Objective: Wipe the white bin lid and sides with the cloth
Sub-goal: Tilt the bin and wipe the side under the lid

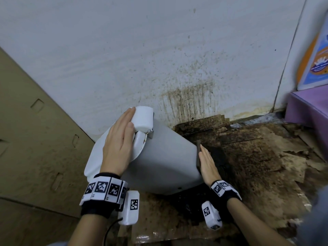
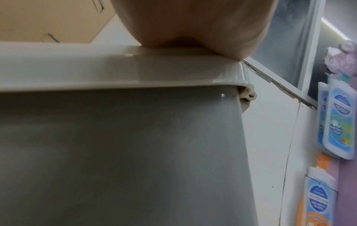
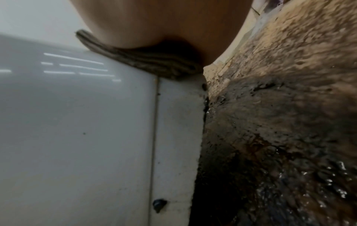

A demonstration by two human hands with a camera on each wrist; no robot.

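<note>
The labels on the blue and orange packets (image 2: pixel 339 122) hanging at the right are too blurred to read. The white bin (image 1: pixel 159 157) is tipped over on the stained floor (image 1: pixel 266 157) by the wall (image 1: pixel 142 50), its sides grey in shadow. The left hand (image 1: pixel 117 146) lies flat on the lid (image 1: pixel 94 157), fingers straight. The right hand (image 1: pixel 207 164) presses a dark cloth (image 3: pixel 154 61) flat against the bin's base.

left hand (image 1: pixel 118 141) lies flat, fingers straight; right hand (image 1: pixel 207 164) stands edge-on, fingers extended.
</note>
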